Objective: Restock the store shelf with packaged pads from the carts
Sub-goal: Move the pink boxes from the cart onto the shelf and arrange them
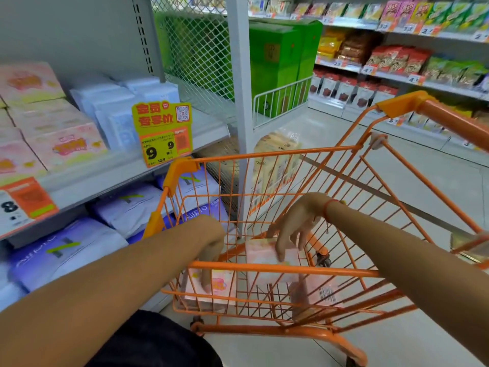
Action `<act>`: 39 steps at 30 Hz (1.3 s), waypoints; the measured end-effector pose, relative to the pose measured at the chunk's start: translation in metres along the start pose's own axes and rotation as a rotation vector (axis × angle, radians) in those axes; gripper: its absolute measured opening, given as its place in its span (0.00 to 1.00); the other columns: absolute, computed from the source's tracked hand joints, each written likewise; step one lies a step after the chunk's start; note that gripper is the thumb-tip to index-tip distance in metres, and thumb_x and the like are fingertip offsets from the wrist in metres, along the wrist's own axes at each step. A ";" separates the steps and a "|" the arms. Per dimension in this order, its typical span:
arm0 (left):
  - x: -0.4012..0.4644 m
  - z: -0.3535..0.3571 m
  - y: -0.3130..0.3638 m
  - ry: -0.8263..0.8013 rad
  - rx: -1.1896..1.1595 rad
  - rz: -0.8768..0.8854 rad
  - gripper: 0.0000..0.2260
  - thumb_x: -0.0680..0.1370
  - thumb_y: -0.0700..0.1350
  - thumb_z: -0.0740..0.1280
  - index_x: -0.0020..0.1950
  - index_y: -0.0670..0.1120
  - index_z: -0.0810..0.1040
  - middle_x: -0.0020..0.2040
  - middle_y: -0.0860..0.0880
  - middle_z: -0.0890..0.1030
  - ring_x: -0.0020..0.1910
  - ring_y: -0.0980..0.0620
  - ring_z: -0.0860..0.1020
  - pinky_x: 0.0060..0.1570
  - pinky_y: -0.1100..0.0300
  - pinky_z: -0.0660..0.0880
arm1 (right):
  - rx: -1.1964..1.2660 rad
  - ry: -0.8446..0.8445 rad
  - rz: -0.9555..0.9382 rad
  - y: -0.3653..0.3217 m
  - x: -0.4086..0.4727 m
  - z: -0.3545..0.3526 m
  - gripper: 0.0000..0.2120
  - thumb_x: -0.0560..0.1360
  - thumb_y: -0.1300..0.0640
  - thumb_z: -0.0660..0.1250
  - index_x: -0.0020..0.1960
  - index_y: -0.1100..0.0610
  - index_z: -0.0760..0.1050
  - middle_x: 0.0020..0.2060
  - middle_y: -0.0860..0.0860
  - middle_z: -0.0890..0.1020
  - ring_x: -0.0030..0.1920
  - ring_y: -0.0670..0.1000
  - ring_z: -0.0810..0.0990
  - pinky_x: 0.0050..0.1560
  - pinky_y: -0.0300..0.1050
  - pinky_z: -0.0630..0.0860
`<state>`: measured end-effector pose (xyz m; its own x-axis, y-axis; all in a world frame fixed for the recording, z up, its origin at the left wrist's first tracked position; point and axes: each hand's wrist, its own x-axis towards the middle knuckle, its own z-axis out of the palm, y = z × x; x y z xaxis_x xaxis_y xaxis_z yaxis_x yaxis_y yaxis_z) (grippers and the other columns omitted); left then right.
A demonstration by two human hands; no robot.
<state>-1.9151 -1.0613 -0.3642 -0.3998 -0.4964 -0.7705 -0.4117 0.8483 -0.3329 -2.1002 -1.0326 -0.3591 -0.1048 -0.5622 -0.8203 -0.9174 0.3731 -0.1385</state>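
Both forearms reached into the cart (285, 272); left hand (211, 250) fingers down on one pack (211, 287), right hand (293, 229) spread over another pack (267, 255); neither gripped yet; best close fully before lifting clear of the rim.

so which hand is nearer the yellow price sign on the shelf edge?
Left. The left hand is in the orange wire cart's near-shelf side, below the yellow price sign; the right hand is farther right.

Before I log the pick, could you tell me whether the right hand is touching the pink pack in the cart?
Touching. The head view shows the right hand with its fingertips resting on top of the pink pack.
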 end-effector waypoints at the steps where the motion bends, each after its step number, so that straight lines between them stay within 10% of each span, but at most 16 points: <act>1: 0.005 0.002 -0.003 -0.003 -0.071 -0.002 0.19 0.82 0.44 0.59 0.71 0.38 0.67 0.73 0.40 0.65 0.70 0.41 0.66 0.63 0.52 0.66 | 0.015 -0.114 -0.004 0.003 -0.006 -0.002 0.30 0.77 0.55 0.64 0.74 0.61 0.56 0.69 0.51 0.64 0.70 0.54 0.64 0.69 0.47 0.64; 5: 0.022 0.010 -0.015 -0.184 -0.380 0.053 0.24 0.80 0.54 0.61 0.72 0.41 0.66 0.72 0.46 0.68 0.66 0.45 0.71 0.51 0.57 0.69 | 0.277 -0.273 -0.043 0.067 0.071 -0.040 0.54 0.57 0.50 0.82 0.75 0.57 0.58 0.73 0.56 0.63 0.69 0.56 0.68 0.52 0.50 0.80; 9: 0.025 0.014 -0.014 -0.161 -0.702 0.069 0.32 0.78 0.59 0.60 0.74 0.39 0.62 0.72 0.42 0.66 0.65 0.43 0.73 0.54 0.53 0.75 | 0.451 -0.230 -0.120 0.029 -0.009 -0.017 0.24 0.72 0.52 0.70 0.66 0.54 0.70 0.68 0.57 0.69 0.60 0.56 0.75 0.60 0.57 0.75; 12: 0.020 0.009 -0.014 -0.165 -0.871 0.076 0.36 0.75 0.62 0.64 0.73 0.39 0.62 0.72 0.42 0.66 0.66 0.43 0.73 0.60 0.49 0.75 | 0.557 -0.202 -0.220 0.023 -0.028 -0.013 0.31 0.62 0.49 0.76 0.63 0.53 0.72 0.64 0.56 0.74 0.60 0.56 0.75 0.62 0.56 0.74; 21: -0.036 -0.006 -0.063 0.565 -1.362 0.064 0.30 0.62 0.53 0.79 0.61 0.51 0.75 0.53 0.52 0.78 0.55 0.51 0.78 0.50 0.55 0.77 | 1.012 0.145 -0.520 0.008 -0.034 -0.032 0.41 0.47 0.40 0.82 0.56 0.56 0.77 0.45 0.53 0.81 0.47 0.52 0.78 0.51 0.45 0.79; 25: -0.061 0.009 -0.064 0.731 -1.577 0.185 0.33 0.53 0.54 0.82 0.55 0.54 0.75 0.44 0.53 0.84 0.48 0.54 0.83 0.52 0.55 0.79 | 1.076 0.196 -0.577 -0.001 -0.043 -0.031 0.25 0.65 0.43 0.72 0.57 0.56 0.76 0.47 0.54 0.80 0.49 0.53 0.78 0.57 0.50 0.76; 36: -0.103 0.027 -0.102 1.210 -2.145 0.237 0.27 0.62 0.39 0.78 0.59 0.46 0.75 0.48 0.45 0.82 0.38 0.53 0.82 0.39 0.61 0.79 | 1.334 0.082 -0.940 -0.035 -0.057 -0.050 0.30 0.54 0.50 0.83 0.54 0.57 0.81 0.53 0.60 0.81 0.49 0.58 0.82 0.52 0.55 0.80; 39: -0.125 0.033 -0.127 1.319 -2.261 0.227 0.42 0.48 0.37 0.73 0.63 0.44 0.74 0.50 0.45 0.80 0.43 0.48 0.80 0.47 0.53 0.79 | 1.325 0.095 -0.972 -0.074 -0.068 -0.067 0.27 0.51 0.53 0.83 0.48 0.58 0.83 0.50 0.63 0.82 0.44 0.60 0.83 0.52 0.56 0.80</act>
<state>-1.7855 -1.1005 -0.2434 -0.2067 -0.9760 0.0680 0.2246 0.0203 0.9742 -2.0512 -1.0713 -0.2554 0.2113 -0.9701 -0.1196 0.2927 0.1796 -0.9392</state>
